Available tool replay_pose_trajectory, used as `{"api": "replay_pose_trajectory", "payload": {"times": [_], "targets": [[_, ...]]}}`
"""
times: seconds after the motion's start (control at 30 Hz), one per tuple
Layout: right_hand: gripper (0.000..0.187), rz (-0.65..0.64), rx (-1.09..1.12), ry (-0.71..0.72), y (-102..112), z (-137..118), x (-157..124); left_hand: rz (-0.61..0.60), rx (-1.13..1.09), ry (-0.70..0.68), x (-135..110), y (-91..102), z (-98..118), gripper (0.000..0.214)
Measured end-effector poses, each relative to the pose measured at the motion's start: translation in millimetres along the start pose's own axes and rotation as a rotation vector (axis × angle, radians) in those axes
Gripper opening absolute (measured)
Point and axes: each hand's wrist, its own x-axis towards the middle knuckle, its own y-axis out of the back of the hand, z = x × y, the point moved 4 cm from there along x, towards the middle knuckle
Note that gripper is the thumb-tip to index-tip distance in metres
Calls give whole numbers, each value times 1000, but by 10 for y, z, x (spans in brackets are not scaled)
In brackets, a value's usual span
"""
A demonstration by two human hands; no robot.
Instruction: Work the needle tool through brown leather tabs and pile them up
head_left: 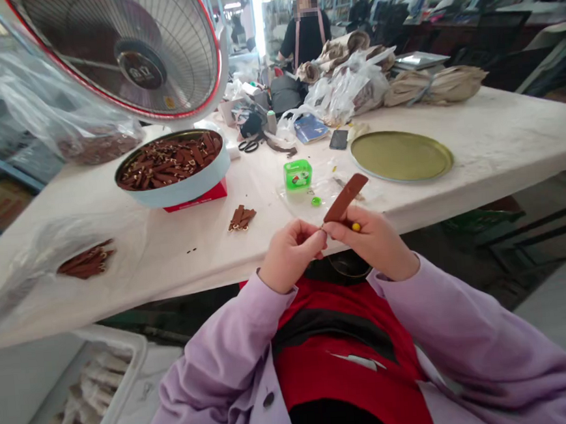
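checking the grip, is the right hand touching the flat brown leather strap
Touching: head view shows the right hand pinching the brown leather strap low down.

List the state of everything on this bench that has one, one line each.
leather strap: tilted up, pinched at its lower end by both hands
left hand: shut on the strap
right hand: shut on the strap
round tin: open, full of brown straps
gold lid: off the tin, lying flat
phone: screen dark
fan: running or not, cannot tell

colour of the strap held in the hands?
Brown. The strap, pinched between left hand and right hand, shows best in the head view.
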Motion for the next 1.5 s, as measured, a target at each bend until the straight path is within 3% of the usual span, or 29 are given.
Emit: {"api": "replay_pose_trajectory", "payload": {"times": [0.13,0.23,0.33,0.43,0.57,0.77,0.93,1.2,1.37,1.5], "targets": [[12,108,-164,125,123,-236,-35,-4,-36,-58,-58,-56,189,11],[12,173,-203,128,157,-247,-79,-31,-81,-68,-127,-103,163,6],[19,-12,91,-49,83,-98,-107,-52,-69,-95,-178,-124,60,10],[24,-148,459,-239,-21,12,-175,1,14,-146,-195,-101,-27,19],[26,-165,690,-323,-128,18,-267,2,-61,-196,-196,-92,-68,30],[22,-94,764,-311,-198,59,-317,-34,-70,-149,-197,-77,-108,31],[20,-106,758,-301,-255,77,-319,-5,-157,-125,-232,-51,-165,34],[21,50,677,-233,-321,151,-358,83,-214,-221,-281,-74,-157,30],[19,157,431,-35,-186,116,-416,87,-337,-139,-237,-187,-157,35],[16,161,190,82,-79,24,-444,91,-324,-83,-229,-240,-150,34]]}}
